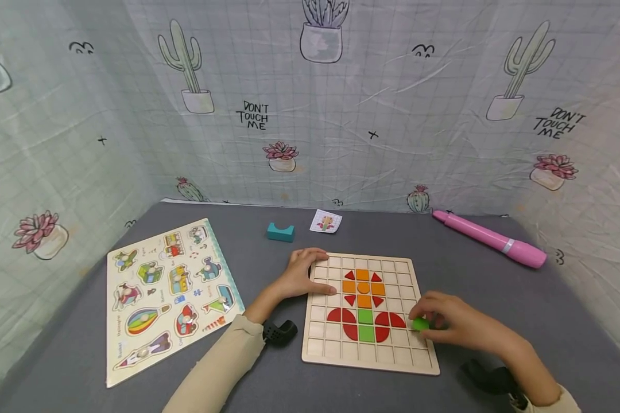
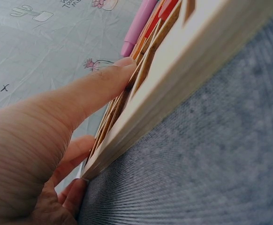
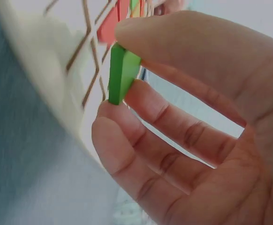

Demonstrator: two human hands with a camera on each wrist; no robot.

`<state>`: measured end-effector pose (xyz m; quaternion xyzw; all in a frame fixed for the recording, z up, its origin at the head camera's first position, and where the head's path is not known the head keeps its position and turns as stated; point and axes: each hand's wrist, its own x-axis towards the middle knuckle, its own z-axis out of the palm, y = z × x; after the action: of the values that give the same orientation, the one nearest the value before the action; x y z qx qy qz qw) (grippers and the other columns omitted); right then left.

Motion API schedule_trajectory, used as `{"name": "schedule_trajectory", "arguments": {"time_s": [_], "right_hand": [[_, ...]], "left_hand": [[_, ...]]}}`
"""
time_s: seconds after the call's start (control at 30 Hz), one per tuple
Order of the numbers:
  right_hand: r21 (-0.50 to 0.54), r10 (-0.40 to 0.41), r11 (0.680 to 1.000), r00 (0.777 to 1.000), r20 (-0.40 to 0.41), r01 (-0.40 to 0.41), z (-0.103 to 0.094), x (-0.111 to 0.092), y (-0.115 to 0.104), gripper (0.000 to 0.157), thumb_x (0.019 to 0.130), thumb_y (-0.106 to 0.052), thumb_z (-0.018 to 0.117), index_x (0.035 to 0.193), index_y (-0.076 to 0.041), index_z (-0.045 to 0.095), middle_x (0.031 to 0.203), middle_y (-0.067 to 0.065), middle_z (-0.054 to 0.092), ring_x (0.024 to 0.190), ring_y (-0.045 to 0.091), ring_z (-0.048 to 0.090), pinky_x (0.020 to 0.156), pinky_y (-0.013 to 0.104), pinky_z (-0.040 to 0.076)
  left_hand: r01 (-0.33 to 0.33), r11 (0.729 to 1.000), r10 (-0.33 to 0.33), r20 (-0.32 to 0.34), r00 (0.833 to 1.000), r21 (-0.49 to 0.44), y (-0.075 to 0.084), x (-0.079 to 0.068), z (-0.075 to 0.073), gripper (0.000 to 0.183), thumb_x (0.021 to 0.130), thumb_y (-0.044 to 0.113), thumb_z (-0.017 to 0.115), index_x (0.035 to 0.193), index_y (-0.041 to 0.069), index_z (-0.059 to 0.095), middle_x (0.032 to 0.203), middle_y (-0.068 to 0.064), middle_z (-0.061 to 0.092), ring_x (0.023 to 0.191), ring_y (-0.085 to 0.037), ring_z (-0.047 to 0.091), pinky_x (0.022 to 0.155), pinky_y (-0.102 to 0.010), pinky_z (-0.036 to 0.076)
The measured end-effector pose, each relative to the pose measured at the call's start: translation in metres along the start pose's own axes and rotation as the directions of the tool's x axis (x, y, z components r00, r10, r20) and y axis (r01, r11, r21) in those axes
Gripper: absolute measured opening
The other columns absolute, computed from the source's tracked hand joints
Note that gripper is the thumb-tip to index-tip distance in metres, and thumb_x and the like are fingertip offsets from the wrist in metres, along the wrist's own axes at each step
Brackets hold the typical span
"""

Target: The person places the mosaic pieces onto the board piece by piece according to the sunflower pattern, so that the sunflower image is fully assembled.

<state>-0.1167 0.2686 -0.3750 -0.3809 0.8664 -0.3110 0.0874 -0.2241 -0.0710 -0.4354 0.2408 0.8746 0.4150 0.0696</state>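
A wooden grid board [image 1: 322, 347] lies on the table, with orange, red and green pieces set in its cells. My left hand [image 1: 301, 275] grips its upper left corner; in the left wrist view the thumb [image 2: 96, 91] lies on top and the other fingers are at the edge. Over the board's right side, my right hand [image 1: 457, 321] pinches a green piece [image 1: 421, 324] between thumb and fingers. Close up in the right wrist view, that green piece [image 3: 122, 75] is tilted on edge, its full shape partly hidden.
Left of the board lies a vehicle picture puzzle [image 1: 160, 298]. Behind it are a teal arch block [image 1: 281, 232] and a small pattern card [image 1: 325, 221] showing a coloured figure. A pink marker-shaped object [image 1: 488, 236] rests at the back right. A printed curtain [image 1: 361, 115] closes off the back and sides.
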Motion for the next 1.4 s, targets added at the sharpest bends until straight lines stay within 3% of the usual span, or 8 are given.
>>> {"name": "schedule_trajectory", "arguments": {"time_s": [0.17,0.33,0.63,0.83,1.03,1.23,1.4], "right_hand": [[0.052,0.047,0.997,0.995,0.090,-0.051,0.006,0.015,-0.011,0.021,0.088,-0.016,0.073,0.108,-0.009,0.069,0.103,-0.001,0.060,0.083,0.005,0.051,0.068,0.024,0.050],[0.053,0.056,0.997,0.990,0.127,-0.063,0.015,0.027,-0.021,0.019,0.089,-0.016,0.072,0.107,-0.011,0.069,0.104,-0.003,0.060,0.085,0.004,0.051,0.070,0.024,0.050],[0.083,-0.005,0.996,0.990,0.142,-0.007,0.035,0.037,-0.033,0.016,0.090,-0.019,0.071,0.106,-0.016,0.069,0.103,-0.007,0.059,0.088,0.005,0.051,0.074,0.023,0.048],[0.078,-0.096,0.993,0.986,0.134,0.086,0.045,0.040,-0.035,0.010,0.090,-0.020,0.072,0.099,-0.018,0.069,0.096,-0.009,0.059,0.081,0.003,0.051,0.069,0.019,0.047],[0.037,-0.077,0.997,0.986,0.145,0.072,0.049,0.041,-0.039,0.010,0.087,-0.019,0.075,0.094,-0.023,0.069,0.093,-0.014,0.056,0.080,0.000,0.049,0.070,0.017,0.043],[0.042,-0.087,0.996,0.987,0.133,0.082,0.049,0.040,-0.039,0.017,0.085,-0.009,0.071,0.097,-0.020,0.073,0.091,-0.012,0.056,0.078,0.000,0.049,0.069,0.017,0.044],[0.029,-0.094,0.995,0.989,0.112,0.091,0.053,0.043,-0.040,0.015,0.087,-0.009,0.070,0.098,-0.019,0.073,0.091,-0.011,0.056,0.077,0.000,0.048,0.068,0.015,0.043]], "left_hand": [[0.007,1.000,-0.007,0.001,1.000,-0.004,0.001,0.000,0.000,0.071,0.071,0.029,0.087,0.132,0.007,0.057,0.144,-0.008,0.044,0.131,-0.031,0.024,0.106,-0.051,0.027],[0.002,1.000,-0.002,0.002,1.000,-0.011,0.002,0.000,0.000,0.071,0.071,0.028,0.087,0.132,0.006,0.057,0.144,-0.009,0.044,0.131,-0.032,0.024,0.106,-0.051,0.027],[-0.009,1.000,0.009,-0.004,1.000,-0.017,0.001,0.000,0.000,0.071,0.072,0.028,0.087,0.132,0.006,0.057,0.144,-0.009,0.044,0.131,-0.032,0.024,0.105,-0.051,0.027],[-0.009,1.000,0.009,0.004,1.000,-0.021,0.003,0.000,0.000,0.071,0.072,0.028,0.087,0.133,0.006,0.056,0.145,-0.009,0.043,0.131,-0.032,0.024,0.105,-0.051,0.027],[-0.005,1.000,0.005,0.000,1.000,-0.017,0.003,-0.001,0.000,0.071,0.072,0.027,0.087,0.132,0.006,0.057,0.144,-0.009,0.043,0.131,-0.032,0.024,0.105,-0.051,0.027],[-0.006,1.000,0.005,-0.006,1.000,-0.013,0.003,-0.001,-0.001,0.072,0.071,0.027,0.087,0.132,0.005,0.056,0.144,-0.009,0.044,0.130,-0.032,0.025,0.105,-0.051,0.028],[-0.004,1.000,0.004,-0.001,1.000,-0.013,0.004,-0.002,-0.002,0.072,0.071,0.027,0.087,0.133,0.005,0.056,0.144,-0.009,0.044,0.130,-0.032,0.025,0.104,-0.051,0.028]]}}
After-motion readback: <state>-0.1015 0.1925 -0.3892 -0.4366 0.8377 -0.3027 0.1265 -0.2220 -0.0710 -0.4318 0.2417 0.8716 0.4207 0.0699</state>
